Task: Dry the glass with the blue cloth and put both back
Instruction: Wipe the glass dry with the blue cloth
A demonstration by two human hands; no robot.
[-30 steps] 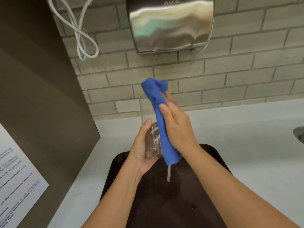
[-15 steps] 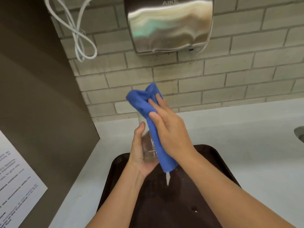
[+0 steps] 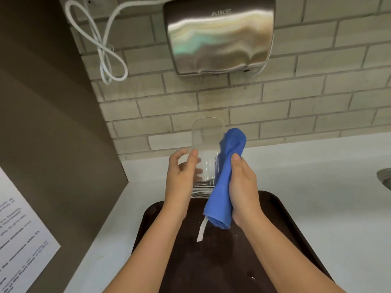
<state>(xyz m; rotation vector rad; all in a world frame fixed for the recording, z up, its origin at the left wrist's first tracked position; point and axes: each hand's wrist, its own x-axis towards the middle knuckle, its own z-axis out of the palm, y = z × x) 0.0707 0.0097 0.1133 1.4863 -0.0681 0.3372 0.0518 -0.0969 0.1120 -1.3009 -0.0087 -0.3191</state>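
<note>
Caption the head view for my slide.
Left hand holds a clear glass tumbler; right hand holds a rolled blue cloth against it.

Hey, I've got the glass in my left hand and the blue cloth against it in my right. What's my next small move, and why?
Probably turn the glass a little in your left hand, with your right hand pressing the blue cloth against it. The cloth lies only along the glass's right side; the rest of the wall shows bare, so it likely needs wiping.
</note>
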